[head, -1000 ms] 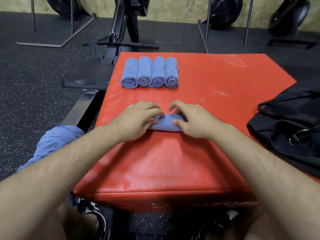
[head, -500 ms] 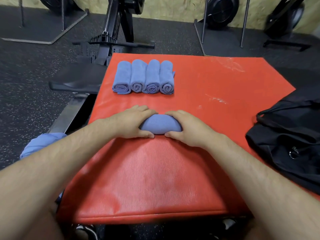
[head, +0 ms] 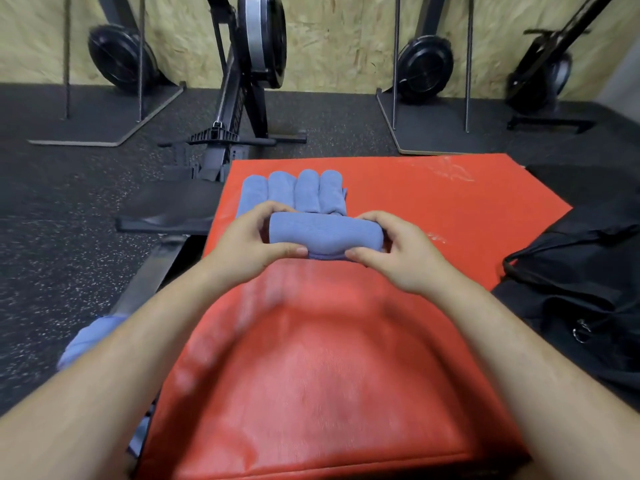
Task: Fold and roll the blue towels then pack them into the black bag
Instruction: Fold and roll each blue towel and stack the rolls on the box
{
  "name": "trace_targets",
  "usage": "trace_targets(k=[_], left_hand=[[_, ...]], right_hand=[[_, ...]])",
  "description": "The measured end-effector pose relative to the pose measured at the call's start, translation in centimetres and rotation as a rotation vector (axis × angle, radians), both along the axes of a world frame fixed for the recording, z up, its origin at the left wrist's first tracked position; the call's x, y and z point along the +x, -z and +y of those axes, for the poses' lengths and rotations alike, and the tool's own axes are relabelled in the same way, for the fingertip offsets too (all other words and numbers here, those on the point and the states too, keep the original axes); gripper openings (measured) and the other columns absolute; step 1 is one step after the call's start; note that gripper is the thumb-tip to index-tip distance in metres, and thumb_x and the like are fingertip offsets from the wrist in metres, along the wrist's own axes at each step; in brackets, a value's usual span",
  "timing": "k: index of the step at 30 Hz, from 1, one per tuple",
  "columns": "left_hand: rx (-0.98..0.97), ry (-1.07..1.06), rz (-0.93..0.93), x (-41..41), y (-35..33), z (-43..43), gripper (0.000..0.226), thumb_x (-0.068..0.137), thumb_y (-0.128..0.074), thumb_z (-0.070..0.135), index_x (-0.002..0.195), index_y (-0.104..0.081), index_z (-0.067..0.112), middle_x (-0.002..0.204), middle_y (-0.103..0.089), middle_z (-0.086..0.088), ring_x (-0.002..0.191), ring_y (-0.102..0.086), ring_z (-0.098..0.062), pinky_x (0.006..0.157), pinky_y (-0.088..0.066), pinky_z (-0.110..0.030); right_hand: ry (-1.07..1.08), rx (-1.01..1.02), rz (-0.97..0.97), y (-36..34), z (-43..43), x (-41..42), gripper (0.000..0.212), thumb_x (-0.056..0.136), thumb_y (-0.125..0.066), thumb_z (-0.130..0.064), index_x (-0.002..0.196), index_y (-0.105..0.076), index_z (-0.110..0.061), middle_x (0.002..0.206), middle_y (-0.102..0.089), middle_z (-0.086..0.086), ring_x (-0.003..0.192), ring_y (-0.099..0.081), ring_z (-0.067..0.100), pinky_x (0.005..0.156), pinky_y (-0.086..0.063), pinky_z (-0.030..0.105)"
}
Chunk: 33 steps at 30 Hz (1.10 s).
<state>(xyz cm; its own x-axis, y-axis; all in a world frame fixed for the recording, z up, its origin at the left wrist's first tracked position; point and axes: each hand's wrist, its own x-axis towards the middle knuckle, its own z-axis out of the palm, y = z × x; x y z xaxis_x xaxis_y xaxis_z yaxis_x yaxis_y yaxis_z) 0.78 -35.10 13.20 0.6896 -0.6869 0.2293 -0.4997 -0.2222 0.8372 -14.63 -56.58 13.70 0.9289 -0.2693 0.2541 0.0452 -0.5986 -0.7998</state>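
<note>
- Change first: half a second back the roll was pressed down on the red mat under both palms, and now it's up off the mat and held in the air, so the rolling bit looks done for this one.
- Loose towel sits far left, off the mat's edge near the person's knee, half hidden by the left forearm. My guess is that's the next one to fold.
- Left hand has its fingers closed round the left end of the roll, thumb underneath, fingers curled over the top.
- Row of four finished rolls lies side by side at the mat's far edge, just behind the held one, so this probably goes down as number five.
- Right hand mirrors the left, fingers wrapped on the right end, thumb tucked under. A bit of the towel's loose edge shows at the bottom between the thumbs, so it could unroll if the grip slackens.
- Black bag is slumped off the mat's right side, well apart from the rolls. I can't tell if its mouth is open, and nothing's packed yet.
- Rowing machine and other gym gear stand beyond the mat, out of the way. Nothing blocks the path to the row or the bag.
</note>
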Motion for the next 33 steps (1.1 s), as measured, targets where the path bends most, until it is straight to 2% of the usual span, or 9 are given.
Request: trace_targets(k=[2, 7, 10, 15, 20, 25, 27, 30, 33], left_hand=[[0.018, -0.069, -0.075, -0.8, 0.2, -0.3, 0.059, 0.073, -0.089, 0.025, 0.122, -0.055, 0.026, 0.113, -0.060, 0.020, 0.099, -0.056, 0.014, 0.086, -0.042, -0.009], [-0.108, -0.358, -0.201, -3.4, 1.7, -1.6, 0.054, 0.080, -0.083, 0.032, 0.123, -0.054, 0.017, 0.112, -0.051, 0.006, 0.100, -0.058, -0.019, 0.092, -0.048, -0.029], [-0.123, -0.245, 0.080, -5.3, 1.4, -2.5, 0.040, 0.088, -0.075, 0.031, 0.122, -0.055, 0.023, 0.102, -0.067, 0.001, 0.086, -0.066, -0.015, 0.079, -0.053, -0.025], [-0.291, -0.106, 0.522, -7.0, 1.1, -4.2, 0.042, 0.095, -0.068, 0.025, 0.132, -0.049, 0.022, 0.119, -0.066, -0.002, 0.097, -0.071, -0.014, 0.081, -0.060, -0.036], [-0.352, -0.104, 0.578, -6.1, -0.2, -5.7, 0.049, 0.097, -0.064, 0.016, 0.141, -0.044, 0.019, 0.125, -0.065, -0.002, 0.113, -0.066, -0.017, 0.087, -0.058, -0.040], [-0.317, -0.089, 0.564, -6.3, -1.0, -8.7, 0.051, 0.089, -0.068, 0.020, 0.135, -0.046, 0.021, 0.110, -0.067, -0.006, 0.101, -0.065, -0.019, 0.090, -0.054, -0.046], [-0.300, -0.091, 0.543, -6.1, -0.9, -9.9, 0.044, 0.096, -0.063, 0.016, 0.136, -0.046, 0.018, 0.101, -0.065, -0.002, 0.095, -0.064, -0.015, 0.092, -0.053, -0.045], [-0.258, -0.069, 0.482, -5.7, -1.0, -11.2, 0.038, 0.099, -0.057, 0.014, 0.136, -0.046, 0.017, 0.090, -0.064, 0.006, 0.078, -0.064, 0.002, 0.078, -0.053, -0.019], [-0.181, -0.056, 0.437, -4.3, -0.8, -11.9, 0.037, 0.098, -0.058, 0.020, 0.134, -0.050, 0.022, 0.105, -0.069, 0.005, 0.089, -0.065, 0.003, 0.078, -0.050, -0.013]], right_hand=[[0.058, -0.088, -0.027, 0.1, 0.5, -0.1, 0.037, 0.079, -0.082, -0.026, 0.109, -0.061, -0.030, 0.099, -0.069, -0.014, 0.084, -0.061, 0.002, 0.075, -0.050, 0.024], [0.346, -0.374, -0.144, 1.3, 1.6, 0.2, 0.044, 0.078, -0.077, -0.024, 0.116, -0.057, -0.019, 0.111, -0.065, -0.001, 0.102, -0.060, 0.023, 0.083, -0.049, 0.036], [0.434, -0.459, -0.173, 1.8, 2.6, 0.2, 0.042, 0.079, -0.075, -0.024, 0.115, -0.057, -0.015, 0.111, -0.065, 0.006, 0.102, -0.061, 0.032, 0.081, -0.052, 0.043], [0.308, -0.524, -0.224, 2.8, 4.1, -0.5, 0.050, 0.077, -0.079, -0.032, 0.118, -0.057, -0.012, 0.111, -0.061, 0.006, 0.101, -0.060, 0.030, 0.085, -0.047, 0.037], [0.175, 0.106, -0.218, 1.8, 3.8, -0.4, 0.031, 0.089, -0.062, -0.030, 0.118, -0.058, -0.023, 0.117, -0.057, -0.003, 0.102, -0.060, 0.012, 0.088, -0.051, 0.029], [0.223, 0.863, -0.051, -0.4, 2.2, 0.0, 0.017, 0.103, -0.052, -0.018, 0.118, -0.053, -0.026, 0.112, -0.060, 0.006, 0.093, -0.071, 0.023, 0.066, -0.062, 0.037], [0.218, 0.997, -0.019, -0.9, 1.7, 0.1, 0.021, 0.102, -0.052, -0.019, 0.123, -0.052, -0.024, 0.119, -0.063, 0.010, 0.103, -0.070, 0.036, 0.066, -0.061, 0.040], [0.230, 1.022, -0.043, -1.1, 0.6, 0.8, 0.029, 0.101, -0.056, -0.015, 0.129, -0.051, -0.022, 0.121, -0.066, 0.014, 0.099, -0.070, 0.032, 0.077, -0.061, 0.044], [0.265, 1.000, -0.056, -0.6, -0.2, 1.8, 0.037, 0.099, -0.059, -0.013, 0.134, -0.049, -0.019, 0.121, -0.067, 0.016, 0.098, -0.071, 0.031, 0.079, -0.061, 0.042]])
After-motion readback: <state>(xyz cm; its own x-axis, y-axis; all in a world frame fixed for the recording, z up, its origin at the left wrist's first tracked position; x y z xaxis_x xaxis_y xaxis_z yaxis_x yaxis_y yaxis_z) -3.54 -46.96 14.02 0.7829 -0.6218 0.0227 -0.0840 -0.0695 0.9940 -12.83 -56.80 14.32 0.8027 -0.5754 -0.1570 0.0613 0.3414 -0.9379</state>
